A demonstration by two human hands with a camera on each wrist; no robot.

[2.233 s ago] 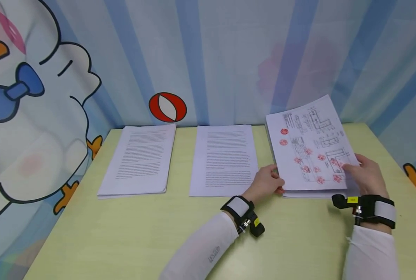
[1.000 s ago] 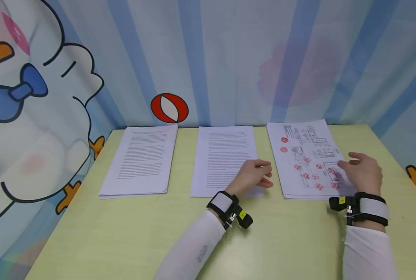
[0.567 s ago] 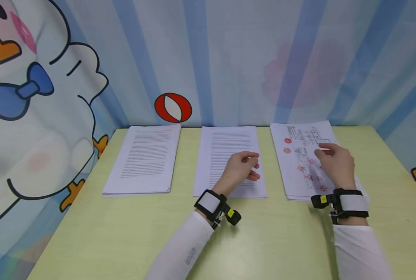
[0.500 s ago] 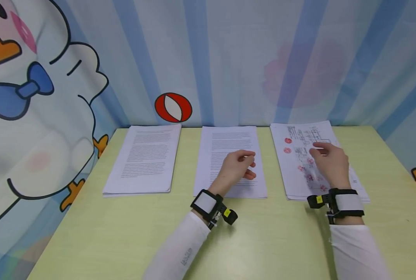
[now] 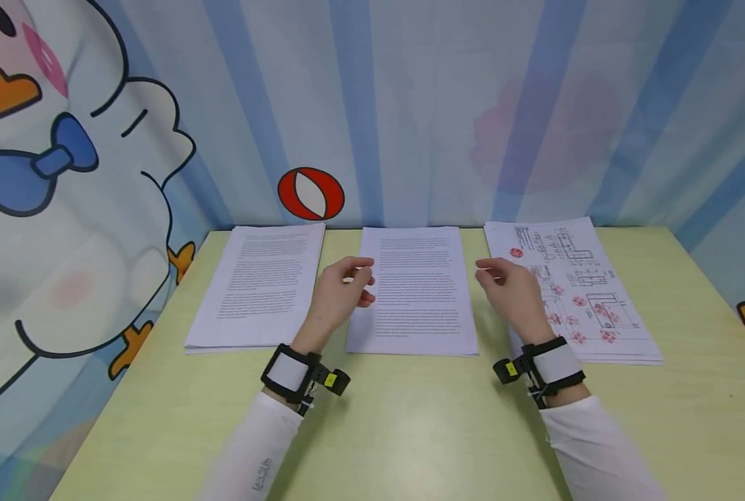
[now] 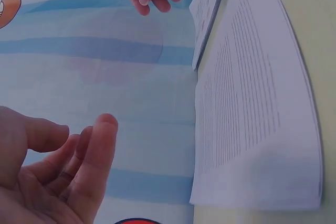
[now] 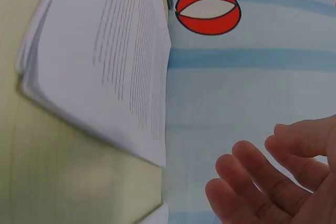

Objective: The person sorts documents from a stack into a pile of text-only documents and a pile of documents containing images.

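Three stacks of paper lie side by side along the back of the table. Lines of print cover the top sheets of the left stack (image 5: 256, 285) and the middle stack (image 5: 416, 292); the right stack (image 5: 598, 292) shows technical drawings and red round marks. My left hand (image 5: 338, 292) hovers between the left and middle stacks, fingers loosely curved and holding nothing. On the other side of the middle stack, my right hand (image 5: 515, 292) overlaps the left edge of the right stack, also holding nothing. Both wrist views show relaxed fingers above the table beside the middle stack.
The table (image 5: 410, 431) is pale yellow-green. Behind it hangs a blue-striped curtain (image 5: 410, 104) printed with a red ball (image 5: 311, 193) and a large cartoon duck (image 5: 84, 264) at left. Each wrist wears a black strap with a small camera.
Both hands held the top papers of the right stack raised, then let them down flat and released them. Since then both hands have moved left, to either side of the middle stack.
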